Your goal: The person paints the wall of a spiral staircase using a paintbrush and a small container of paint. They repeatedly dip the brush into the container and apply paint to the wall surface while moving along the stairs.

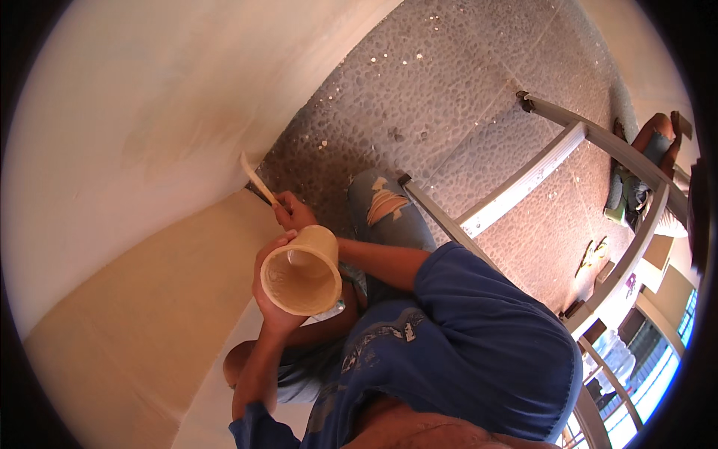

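Note:
My left hand (271, 299) is wrapped round the side of a pale beige tub (320, 243), tilted so that its mouth faces up toward me. Its inner wall is coated in a similar beige, and a small light patch shows inside. Just beyond the tub, my right hand (294, 212) grips a slim, pale paintbrush (258, 179), seen edge-on. The brush's far end meets the cream wall (187, 142) low down, close to the corner near the floor. Part of my right wrist is hidden behind the tub.
A metal ladder (523, 179) stands on the pebbled floor (419, 97) to my right, beside my bent, torn-jeaned knee (385, 206). Further right sits another person (649, 161). Sandals (591, 256) lie past the ladder. A tan wall (142, 299) borders my left side.

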A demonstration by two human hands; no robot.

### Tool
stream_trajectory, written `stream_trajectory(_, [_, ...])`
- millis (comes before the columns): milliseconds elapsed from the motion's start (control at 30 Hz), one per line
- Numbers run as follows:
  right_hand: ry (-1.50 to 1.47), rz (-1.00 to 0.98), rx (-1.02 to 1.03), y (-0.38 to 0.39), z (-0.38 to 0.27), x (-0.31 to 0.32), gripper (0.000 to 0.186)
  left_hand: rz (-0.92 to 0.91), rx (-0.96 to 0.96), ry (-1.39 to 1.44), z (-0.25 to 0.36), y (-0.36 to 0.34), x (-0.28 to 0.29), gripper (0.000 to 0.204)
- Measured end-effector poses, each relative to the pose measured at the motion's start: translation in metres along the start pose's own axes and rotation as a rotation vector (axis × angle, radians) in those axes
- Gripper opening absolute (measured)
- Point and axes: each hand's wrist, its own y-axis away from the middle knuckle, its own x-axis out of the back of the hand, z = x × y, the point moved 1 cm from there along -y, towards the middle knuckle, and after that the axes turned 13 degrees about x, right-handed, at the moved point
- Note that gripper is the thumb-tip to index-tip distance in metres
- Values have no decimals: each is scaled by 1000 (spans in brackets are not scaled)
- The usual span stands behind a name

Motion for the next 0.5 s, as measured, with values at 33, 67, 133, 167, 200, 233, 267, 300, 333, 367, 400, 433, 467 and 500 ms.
stream_trajectory(33, [-18, -19, 28, 5, 7, 0, 31, 1, 9, 16, -1, -1, 0, 101])
stream_trajectory(67, [-45, -36, 50, 8, 15, 2, 31, -1, 7, 3, -1, -2, 1, 102])
stream_trajectory(133, [-97, -73, 92, 12, 20, 8, 31, -2, 4, -23, 0, -5, 2, 102])
stream_trajectory(167, [-56, -76, 40, 16, 24, 17, 30, -8, -1, -16, 0, -6, 2, 102])
stream_trajectory(200, [-15, -88, -10, 20, 0, 33, 30, -5, -5, -11, -1, -5, 3, 102])
stream_trajectory(233, [27, -96, -60, 23, -15, 48, 30, -5, -11, -5, 0, -4, 3, 102])
stream_trajectory(267, [78, -37, -33, 21, -12, 58, 29, 1, -13, -13, 0, -4, 3, 102])
stream_trajectory(300, [128, 22, -5, 16, -6, 68, 27, 8, -15, -21, 0, -4, 4, 101])
stream_trajectory(333, [179, 78, 21, 9, 0, 79, 26, 18, -15, -30, 0, -3, 4, 101])
stream_trajectory(367, [136, 202, 46, -3, -4, 93, 22, 14, -6, -44, 0, -3, 5, 101])
stream_trajectory(400, [98, 340, 76, -19, -9, 111, 19, -2, -6, -51, -1, -5, 5, 100])
stream_trajectory(433, [90, 449, 153, -34, -6, 126, 19, -16, -4, -58, -3, -8, 5, 100])
stream_trajectory(467, [66, 549, 223, -47, -2, 137, 19, -25, -8, -50, 1, -8, 6, 100])
stream_trajectory(500, [107, 579, 317, -62, -13, 149, 20, -16, -8, -36, 3, -7, 6, 100])
